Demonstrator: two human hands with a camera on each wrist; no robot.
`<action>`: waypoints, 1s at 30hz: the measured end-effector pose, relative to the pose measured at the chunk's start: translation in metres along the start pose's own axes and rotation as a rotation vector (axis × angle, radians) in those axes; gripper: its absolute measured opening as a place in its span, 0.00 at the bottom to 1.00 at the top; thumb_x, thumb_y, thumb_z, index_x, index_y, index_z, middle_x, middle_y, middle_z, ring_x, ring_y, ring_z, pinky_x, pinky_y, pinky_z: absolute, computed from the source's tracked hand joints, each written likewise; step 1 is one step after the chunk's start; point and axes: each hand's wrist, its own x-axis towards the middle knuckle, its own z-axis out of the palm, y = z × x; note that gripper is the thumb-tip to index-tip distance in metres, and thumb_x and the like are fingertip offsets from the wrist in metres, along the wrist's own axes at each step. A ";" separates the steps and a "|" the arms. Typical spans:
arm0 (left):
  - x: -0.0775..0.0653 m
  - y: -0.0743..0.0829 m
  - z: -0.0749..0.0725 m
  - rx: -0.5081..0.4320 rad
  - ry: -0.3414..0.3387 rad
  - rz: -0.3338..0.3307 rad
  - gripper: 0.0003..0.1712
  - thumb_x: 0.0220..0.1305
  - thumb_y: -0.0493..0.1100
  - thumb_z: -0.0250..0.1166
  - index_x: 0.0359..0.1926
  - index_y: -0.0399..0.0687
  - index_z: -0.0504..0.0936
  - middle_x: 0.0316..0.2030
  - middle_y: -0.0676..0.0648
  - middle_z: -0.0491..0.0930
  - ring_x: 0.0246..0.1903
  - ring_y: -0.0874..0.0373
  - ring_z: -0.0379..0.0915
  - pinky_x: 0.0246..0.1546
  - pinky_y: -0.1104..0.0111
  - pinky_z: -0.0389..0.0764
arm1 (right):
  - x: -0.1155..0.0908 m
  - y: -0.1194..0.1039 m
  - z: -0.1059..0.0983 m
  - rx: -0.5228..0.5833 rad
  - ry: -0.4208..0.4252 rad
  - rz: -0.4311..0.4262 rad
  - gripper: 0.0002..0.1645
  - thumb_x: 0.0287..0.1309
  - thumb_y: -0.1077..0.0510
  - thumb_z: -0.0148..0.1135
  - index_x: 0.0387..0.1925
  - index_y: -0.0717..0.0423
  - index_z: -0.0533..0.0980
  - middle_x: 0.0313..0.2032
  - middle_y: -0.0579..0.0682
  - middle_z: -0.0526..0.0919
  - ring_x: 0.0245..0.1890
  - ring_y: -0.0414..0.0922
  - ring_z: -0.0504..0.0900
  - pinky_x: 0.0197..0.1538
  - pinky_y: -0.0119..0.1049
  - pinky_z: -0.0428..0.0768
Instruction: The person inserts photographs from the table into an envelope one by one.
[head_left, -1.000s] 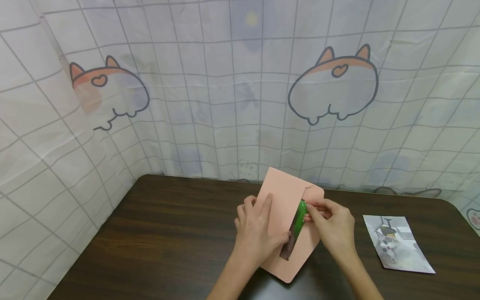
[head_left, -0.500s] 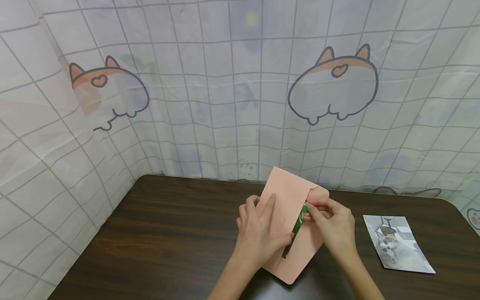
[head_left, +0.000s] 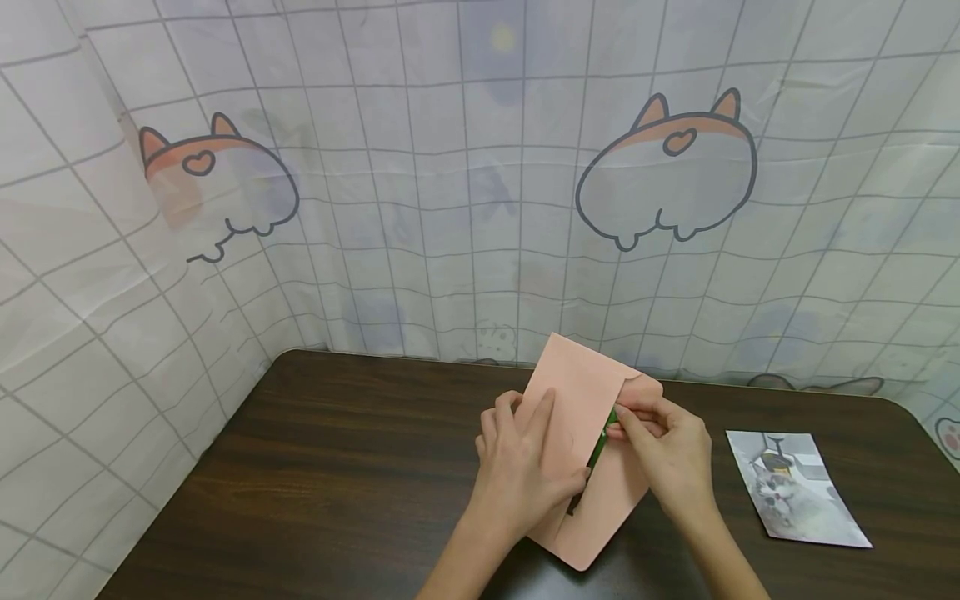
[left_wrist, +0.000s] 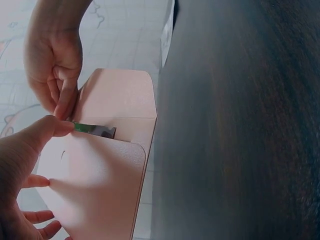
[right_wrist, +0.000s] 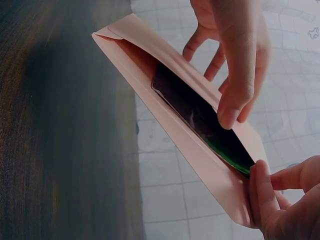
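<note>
A pink paper envelope (head_left: 573, 387) is held tilted above the table in the head view, its flap side facing right. My left hand (head_left: 510, 467) grips it from the left, index finger along the front and thumb at the edge of the opening. A glossy green-and-dark photo print (right_wrist: 195, 112) lies mostly inside, as the right wrist view shows through the gaping mouth. At its green end, my right hand (head_left: 671, 450) pinches the print with thumb and fingertips beside the flap (left_wrist: 120, 92). Only a thin strip of green shows in the head view.
Right of my hands, a photo print of a white cat (head_left: 798, 492) lies on the dark wooden table (head_left: 337, 467). Behind the table's far edge hangs a white gridded curtain (head_left: 450, 208) with cartoon animals.
The envelope has shifted slightly right along with my left hand, and its opening has narrowed. Less of the green print shows now. My right hand has hardly moved.
</note>
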 end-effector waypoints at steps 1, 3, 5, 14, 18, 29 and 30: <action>0.000 0.000 0.000 0.003 0.002 0.002 0.50 0.45 0.55 0.81 0.71 0.49 0.77 0.60 0.38 0.69 0.55 0.42 0.66 0.43 0.55 0.73 | 0.000 0.000 0.000 0.004 0.002 -0.004 0.13 0.69 0.64 0.68 0.49 0.73 0.84 0.31 0.58 0.91 0.24 0.28 0.86 0.36 0.21 0.82; 0.000 0.000 0.000 0.008 0.002 0.000 0.50 0.45 0.56 0.81 0.71 0.49 0.76 0.60 0.38 0.69 0.55 0.42 0.66 0.43 0.55 0.73 | 0.000 0.001 0.000 0.002 0.007 -0.012 0.13 0.68 0.65 0.68 0.48 0.73 0.84 0.32 0.58 0.91 0.24 0.27 0.86 0.35 0.21 0.81; 0.000 0.000 0.000 0.016 -0.002 -0.005 0.50 0.45 0.56 0.81 0.71 0.49 0.76 0.60 0.38 0.69 0.55 0.42 0.66 0.43 0.55 0.73 | 0.000 0.001 0.000 -0.006 0.012 -0.016 0.13 0.68 0.65 0.69 0.48 0.72 0.85 0.32 0.58 0.91 0.24 0.27 0.86 0.35 0.20 0.81; 0.001 0.000 0.000 0.064 -0.019 -0.035 0.50 0.46 0.58 0.80 0.72 0.49 0.76 0.62 0.37 0.69 0.56 0.41 0.66 0.45 0.53 0.73 | -0.001 0.000 0.000 -0.011 0.014 -0.051 0.12 0.66 0.66 0.70 0.48 0.71 0.86 0.35 0.61 0.91 0.27 0.25 0.86 0.35 0.20 0.81; 0.001 -0.001 0.001 0.073 -0.025 -0.046 0.51 0.46 0.58 0.81 0.72 0.49 0.76 0.62 0.37 0.68 0.56 0.40 0.66 0.45 0.52 0.73 | -0.001 0.000 0.000 -0.062 0.026 -0.099 0.11 0.65 0.65 0.72 0.46 0.69 0.87 0.35 0.60 0.92 0.28 0.23 0.85 0.35 0.18 0.80; 0.003 -0.003 0.001 0.088 -0.067 -0.087 0.51 0.48 0.59 0.80 0.73 0.51 0.75 0.63 0.37 0.68 0.58 0.40 0.65 0.47 0.50 0.73 | 0.000 0.002 -0.002 -0.044 -0.012 -0.193 0.11 0.65 0.71 0.68 0.47 0.71 0.86 0.39 0.64 0.91 0.30 0.22 0.84 0.36 0.20 0.82; 0.003 -0.003 0.001 0.090 -0.067 -0.087 0.51 0.48 0.59 0.80 0.73 0.51 0.75 0.63 0.37 0.68 0.58 0.40 0.65 0.47 0.50 0.73 | 0.000 0.002 -0.002 -0.040 -0.017 -0.201 0.11 0.65 0.71 0.68 0.47 0.71 0.86 0.39 0.65 0.91 0.29 0.23 0.84 0.36 0.21 0.82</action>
